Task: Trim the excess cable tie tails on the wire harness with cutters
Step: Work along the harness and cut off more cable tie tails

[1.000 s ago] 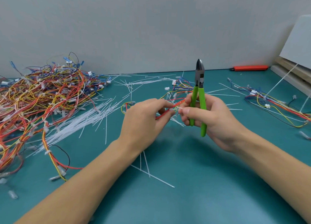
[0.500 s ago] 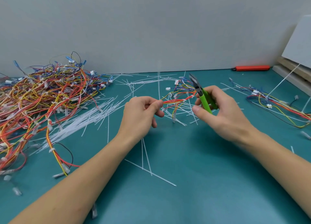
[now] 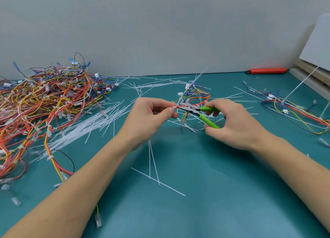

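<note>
A small wire harness (image 3: 195,95) of red, yellow and blue wires hangs just above the teal table at the centre. My left hand (image 3: 151,114) pinches its red wires between thumb and fingers. My right hand (image 3: 232,121) grips the green-handled cutters (image 3: 205,112), which lie nearly level with the handles spread. Their metal jaws (image 3: 185,107) point left and sit at the red wires beside my left thumb. A white cable tie tail (image 3: 198,77) sticks up from the harness toward the wall.
A large heap of harnesses (image 3: 44,102) fills the left side. Loose white cut tails (image 3: 85,128) lie scattered across the middle. Another harness (image 3: 292,109) lies at the right, with an orange tool (image 3: 267,70) by the wall and a white board (image 3: 317,46) in the corner.
The cutters have swung down from pointing up and back to lying level, jaws now at the red wires by my left thumb. My left hand has stayed on the harness.
</note>
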Demonstrator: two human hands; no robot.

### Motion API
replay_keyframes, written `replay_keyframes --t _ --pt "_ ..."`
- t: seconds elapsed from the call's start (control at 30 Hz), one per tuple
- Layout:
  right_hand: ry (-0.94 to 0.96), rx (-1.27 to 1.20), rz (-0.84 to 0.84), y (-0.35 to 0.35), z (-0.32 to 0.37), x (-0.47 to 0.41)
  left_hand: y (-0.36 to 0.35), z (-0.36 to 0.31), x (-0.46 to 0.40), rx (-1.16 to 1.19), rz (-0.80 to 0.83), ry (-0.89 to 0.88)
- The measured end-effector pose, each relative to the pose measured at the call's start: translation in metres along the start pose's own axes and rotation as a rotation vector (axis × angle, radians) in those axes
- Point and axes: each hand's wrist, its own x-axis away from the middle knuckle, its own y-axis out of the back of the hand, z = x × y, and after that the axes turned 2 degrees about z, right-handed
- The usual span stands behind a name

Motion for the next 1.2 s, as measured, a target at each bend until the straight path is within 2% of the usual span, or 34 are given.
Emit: replay_keyframes --t 0.27,0.57,0.87,1.07,1.2 --pt "0.029 0.040 -0.033 -0.002 0.002 0.000 -0.008 0.002 0.004 -0.016 0.006 0.041" --pt "0.005 0.024 -0.040 -0.013 0.013 0.002 -0.014 -0.004 0.003 0.622 0.108 0.355" --pt "-0.020 0.012 -0.041 -0.019 0.020 0.004 -0.014 0.001 0.003 0.881 0.189 0.523" --pt "-0.038 0.011 -0.032 -0.023 0.024 0.007 -0.011 0.004 0.002 0.917 0.251 0.543" --pt "-0.043 0.029 -0.036 -0.024 0.022 0.007 -0.013 0.003 0.002 0.855 0.229 0.499"
